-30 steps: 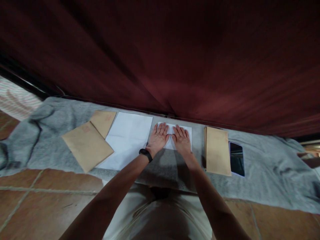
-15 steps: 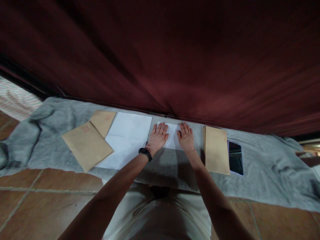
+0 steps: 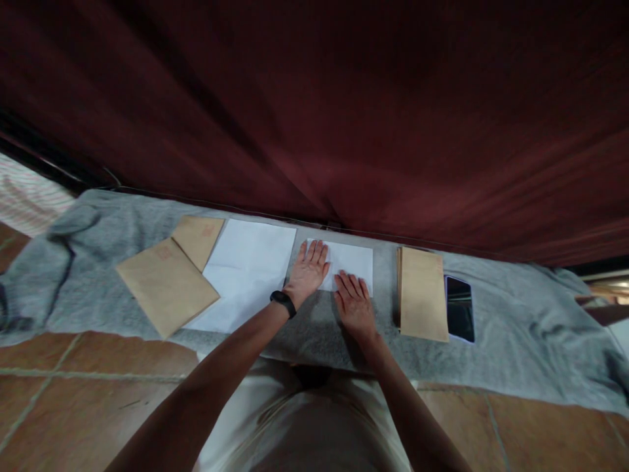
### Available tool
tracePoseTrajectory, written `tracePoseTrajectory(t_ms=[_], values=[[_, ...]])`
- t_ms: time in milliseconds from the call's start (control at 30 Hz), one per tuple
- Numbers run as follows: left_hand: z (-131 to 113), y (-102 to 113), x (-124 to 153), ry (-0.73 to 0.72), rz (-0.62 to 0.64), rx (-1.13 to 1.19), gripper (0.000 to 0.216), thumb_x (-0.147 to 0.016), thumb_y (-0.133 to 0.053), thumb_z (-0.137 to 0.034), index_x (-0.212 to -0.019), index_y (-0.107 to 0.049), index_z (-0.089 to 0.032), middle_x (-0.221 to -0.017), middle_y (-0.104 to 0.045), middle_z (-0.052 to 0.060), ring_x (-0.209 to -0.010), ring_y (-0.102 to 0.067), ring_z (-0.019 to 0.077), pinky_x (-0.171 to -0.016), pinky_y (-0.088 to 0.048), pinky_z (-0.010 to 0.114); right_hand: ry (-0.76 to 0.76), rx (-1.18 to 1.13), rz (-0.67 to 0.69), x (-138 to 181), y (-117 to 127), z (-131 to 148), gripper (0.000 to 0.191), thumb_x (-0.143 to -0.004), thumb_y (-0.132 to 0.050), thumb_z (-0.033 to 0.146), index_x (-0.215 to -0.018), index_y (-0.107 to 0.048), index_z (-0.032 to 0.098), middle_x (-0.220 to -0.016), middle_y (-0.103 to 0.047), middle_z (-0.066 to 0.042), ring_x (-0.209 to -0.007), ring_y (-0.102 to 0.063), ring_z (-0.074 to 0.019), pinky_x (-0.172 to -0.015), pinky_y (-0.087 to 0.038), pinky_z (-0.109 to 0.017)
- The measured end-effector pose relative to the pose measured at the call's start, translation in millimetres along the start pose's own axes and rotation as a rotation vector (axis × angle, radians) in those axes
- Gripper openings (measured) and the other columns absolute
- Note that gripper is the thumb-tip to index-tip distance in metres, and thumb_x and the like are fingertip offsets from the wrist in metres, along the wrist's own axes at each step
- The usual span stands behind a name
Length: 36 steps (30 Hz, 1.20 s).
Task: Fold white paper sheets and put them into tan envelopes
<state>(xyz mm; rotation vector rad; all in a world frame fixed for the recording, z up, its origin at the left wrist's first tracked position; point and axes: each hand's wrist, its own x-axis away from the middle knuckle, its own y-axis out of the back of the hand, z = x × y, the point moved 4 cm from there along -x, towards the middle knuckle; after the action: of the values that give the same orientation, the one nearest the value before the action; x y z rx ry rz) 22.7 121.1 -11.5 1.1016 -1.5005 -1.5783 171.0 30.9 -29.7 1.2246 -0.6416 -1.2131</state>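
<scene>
Our right hand [image 3: 354,303] has slid back to the folded paper's [image 3: 350,263] near edge. Both hands lie flat and unclenched; the left hand [image 3: 308,270] should pin while we press the crease.

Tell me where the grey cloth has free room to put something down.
Free patches on the grey cloth: right of the phone, and left of the brown envelopes. A narrow strip lies between the folded paper and the envelope stack. The middle is crowded by both hands.

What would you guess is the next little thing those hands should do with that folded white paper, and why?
Probably slide the right hand along the near edge of the folded paper to press the crease, since the left hand lies flat on its left end.
</scene>
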Motion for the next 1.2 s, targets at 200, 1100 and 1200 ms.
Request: tracePoseTrajectory(t_ms=[200, 1100, 1200], values=[[-15, 1, 0, -0.131, 0.007, -0.022, 0.054, -0.099, -0.030, -0.013, -0.151, -0.045, -0.007, -0.162, -0.038, 0.018, -0.154, -0.030, 0.0269, -0.128, -0.019, 0.050, -0.007, -0.011, -0.005, -1, 5, 4, 0.047, -0.106, -0.042, 0.029, -0.151, -0.049, 0.018, -0.157, -0.048, -0.010, -0.150, -0.038, -0.0266, -0.125, -0.025, -0.051], [-30, -3, -31, -0.315, 0.124, 0.057, 0.058, -0.094, -0.034, -0.005, -0.150, -0.046, -0.012, -0.160, -0.043, 0.014, -0.149, -0.039, 0.0202, -0.124, -0.031, 0.040, 0.091, -0.099, -0.047, 14, 13, 12, 0.045, -0.101, -0.044, 0.017, -0.143, -0.058, 0.018, -0.146, -0.061, -0.008, -0.138, -0.052, -0.0259, -0.121, -0.035, -0.049], [-30, -5, -36, -0.298, 0.121, 0.066, 0.059, -0.094, -0.034, -0.004, -0.151, -0.046, -0.012, -0.160, -0.043, 0.014, -0.150, -0.039, 0.0203, -0.124, -0.032, 0.041, 0.099, -0.098, -0.039, 16, 13, 12, 0.046, -0.101, -0.043, 0.017, -0.145, -0.056, 0.019, -0.147, -0.060, -0.007, -0.140, -0.051, -0.0251, -0.122, -0.036, -0.049]])
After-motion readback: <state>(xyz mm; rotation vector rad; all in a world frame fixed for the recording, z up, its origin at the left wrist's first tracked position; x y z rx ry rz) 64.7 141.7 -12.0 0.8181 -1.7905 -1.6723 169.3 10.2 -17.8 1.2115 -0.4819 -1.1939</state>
